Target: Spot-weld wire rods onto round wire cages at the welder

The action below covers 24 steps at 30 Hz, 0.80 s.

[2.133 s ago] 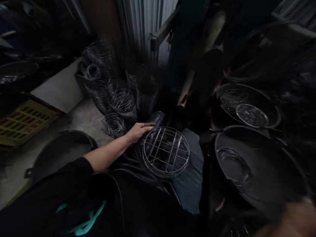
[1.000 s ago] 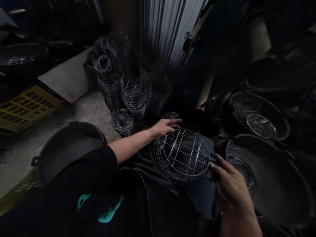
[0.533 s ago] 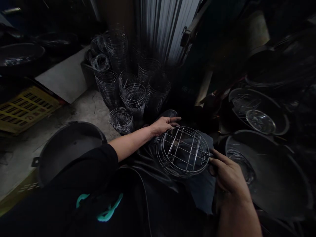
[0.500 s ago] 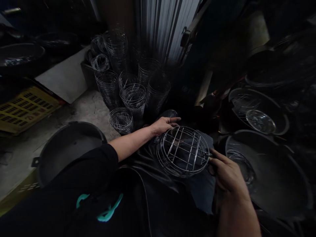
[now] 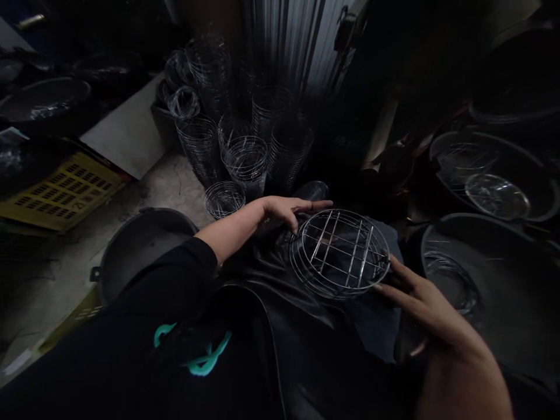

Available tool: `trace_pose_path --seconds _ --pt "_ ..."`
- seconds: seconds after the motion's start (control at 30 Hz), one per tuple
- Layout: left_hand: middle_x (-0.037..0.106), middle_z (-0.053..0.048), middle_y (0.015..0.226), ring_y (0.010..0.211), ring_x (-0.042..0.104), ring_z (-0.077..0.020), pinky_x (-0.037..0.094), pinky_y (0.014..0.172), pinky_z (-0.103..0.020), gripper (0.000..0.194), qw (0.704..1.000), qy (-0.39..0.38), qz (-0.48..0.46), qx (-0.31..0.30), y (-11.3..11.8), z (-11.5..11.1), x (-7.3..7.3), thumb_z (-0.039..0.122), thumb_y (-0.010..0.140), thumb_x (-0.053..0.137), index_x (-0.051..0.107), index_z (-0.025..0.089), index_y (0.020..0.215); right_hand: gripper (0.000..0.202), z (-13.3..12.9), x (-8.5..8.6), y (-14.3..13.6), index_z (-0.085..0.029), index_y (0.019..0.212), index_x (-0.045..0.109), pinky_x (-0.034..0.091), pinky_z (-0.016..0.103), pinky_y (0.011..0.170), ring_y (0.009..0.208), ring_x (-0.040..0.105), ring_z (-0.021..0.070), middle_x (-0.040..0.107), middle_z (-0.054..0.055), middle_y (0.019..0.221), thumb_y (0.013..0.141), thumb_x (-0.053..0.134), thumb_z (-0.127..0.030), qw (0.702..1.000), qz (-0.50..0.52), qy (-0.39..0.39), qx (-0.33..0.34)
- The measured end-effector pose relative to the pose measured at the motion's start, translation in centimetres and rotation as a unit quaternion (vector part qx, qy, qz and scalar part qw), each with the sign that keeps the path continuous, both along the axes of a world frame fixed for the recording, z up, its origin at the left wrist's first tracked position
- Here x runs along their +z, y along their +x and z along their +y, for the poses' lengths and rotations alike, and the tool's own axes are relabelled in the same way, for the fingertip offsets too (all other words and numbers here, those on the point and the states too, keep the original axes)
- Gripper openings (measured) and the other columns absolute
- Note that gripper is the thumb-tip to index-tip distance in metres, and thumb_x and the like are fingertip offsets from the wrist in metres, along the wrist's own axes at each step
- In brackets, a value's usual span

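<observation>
A small stack of round wire racks [image 5: 345, 256] with straight crossbars rests over my lap, on a dark apron and a grey cloth [image 5: 376, 326]. My left hand [image 5: 289, 211] is at the stack's far left edge, fingers stretched out and thumb apart. Whether that thumb touches the wire I cannot tell. On the right side, my right hand [image 5: 420, 291] holds the rim of the racks between thumb and fingers, its other fingers partly hidden in shadow.
Tall stacks of wire rings [image 5: 247, 160] stand ahead on the floor. To the left are a dark pan [image 5: 146, 248] and a yellow crate [image 5: 65, 192]. At the right, a large pan [image 5: 516, 297] holds coiled wire rings [image 5: 452, 283]; another pan [image 5: 536, 166] sits behind it.
The view has shifted, so most things appear farther right and slightly higher. My left thumb has spread away from its fingers toward the rack edge. My right hand stays at the rim.
</observation>
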<state>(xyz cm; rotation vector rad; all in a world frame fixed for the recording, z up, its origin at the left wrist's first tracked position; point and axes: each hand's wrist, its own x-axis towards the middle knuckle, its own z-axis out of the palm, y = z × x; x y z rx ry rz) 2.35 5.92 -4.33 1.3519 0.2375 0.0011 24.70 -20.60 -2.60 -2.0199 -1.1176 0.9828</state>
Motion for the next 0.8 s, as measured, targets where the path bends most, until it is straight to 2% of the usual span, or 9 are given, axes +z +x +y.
trace_pose_path --seconds 0.1,0.2,0.37,0.43,0.5,0.57,0.6,0.7,0.8 --pt "0.060 -0.004 0.135 0.135 0.046 -0.0212 0.034 0.111 -0.026 0.120 0.994 0.102 0.025 0.017 -0.4 -0.6 0.6 -0.010 0.032 0.079 0.043 0.020 0.142 0.090 0.0 -0.8 -0.1 -0.020 0.130 0.062 0.046 0.040 0.104 0.124 0.055 0.0324 0.060 0.007 0.133 0.048 0.083 -0.049 0.994 0.079 -0.032 -0.071" --pt "0.056 -0.005 0.140 0.137 0.045 -0.0214 0.034 0.111 -0.027 0.128 0.985 0.166 0.044 0.018 -0.6 -1.4 0.9 -0.001 0.032 0.086 0.034 0.022 0.147 0.092 0.2 -1.5 0.0 -0.023 0.129 0.062 0.042 0.045 0.107 0.127 0.052 0.0333 0.060 0.006 0.134 0.043 0.087 -0.042 0.987 0.114 -0.034 -0.111" --pt "0.059 -0.004 0.136 0.134 0.048 -0.0214 0.036 0.110 -0.028 0.120 0.989 0.147 0.032 0.007 -0.7 -1.5 1.2 0.002 0.030 0.088 0.046 0.023 0.141 0.098 0.0 -1.8 -1.1 -0.021 0.132 0.059 0.050 0.043 0.098 0.124 0.054 0.0336 0.059 0.009 0.134 0.039 0.089 -0.031 0.975 0.154 0.000 -0.159" --pt "0.058 -0.005 0.137 0.136 0.046 -0.0205 0.038 0.108 -0.028 0.112 0.995 0.095 0.028 0.029 -0.6 -1.6 1.2 0.005 0.037 0.088 0.046 0.023 0.140 0.100 -0.4 -1.7 -2.0 -0.019 0.136 0.055 0.051 0.041 0.096 0.121 0.057 0.0322 0.058 0.011 0.135 0.042 0.088 -0.029 0.969 0.180 0.034 -0.165" --pt "0.058 -0.008 0.138 0.133 0.049 -0.0212 0.043 0.104 -0.028 0.104 0.993 0.052 0.062 0.090 -0.3 -2.1 1.3 0.010 0.044 0.087 0.047 0.022 0.140 0.097 -0.8 -1.4 -3.1 -0.017 0.138 0.053 0.050 0.040 0.098 0.121 0.057 0.0301 0.057 0.012 0.136 0.047 0.086 -0.029 0.968 0.181 0.072 -0.158" --pt "0.062 -0.011 0.131 0.123 0.058 -0.0243 0.049 0.097 -0.030 0.094 0.982 0.048 0.115 0.142 0.0 -2.7 1.5 0.017 0.047 0.088 0.054 0.019 0.135 0.091 -1.3 -0.6 -4.4 -0.017 0.139 0.052 0.047 0.039 0.102 0.122 0.057 0.0281 0.057 0.011 0.137 0.055 0.083 -0.030 0.975 0.143 0.104 -0.132" --pt "0.066 -0.012 0.125 0.115 0.063 -0.0256 0.051 0.092 -0.031 0.088 0.978 0.054 0.141 0.144 0.0 -2.9 1.8 0.019 0.048 0.089 0.058 0.017 0.130 0.087 -1.5 -0.1 -5.1 -0.017 0.139 0.052 0.045 0.038 0.104 0.123 0.056 0.0273 0.057 0.010 0.137 0.058 0.081 -0.029 0.980 0.114 0.118 -0.113" --pt "0.074 -0.009 0.104 0.093 0.069 -0.0254 0.055 0.080 -0.033 0.077 0.974 0.064 0.187 0.110 -0.2 -3.4 3.5 0.025 0.048 0.089 0.065 0.015 0.120 0.076 -1.7 1.9 -7.1 -0.019 0.139 0.053 0.041 0.036 0.108 0.125 0.055 0.0253 0.060 0.006 0.133 0.066 0.073 -0.025 0.986 0.031 0.149 -0.060" --pt "0.073 -0.007 0.109 0.097 0.068 -0.0248 0.054 0.081 -0.032 0.090 0.962 0.121 0.194 0.149 -0.5 -2.8 6.2 0.021 0.044 0.089 0.059 0.016 0.129 0.072 -2.2 2.9 -6.7 -0.022 0.140 0.052 0.043 0.034 0.106 0.123 0.056 0.0231 0.063 0.003 0.129 0.070 0.070 -0.026 0.984 0.018 0.171 -0.057"
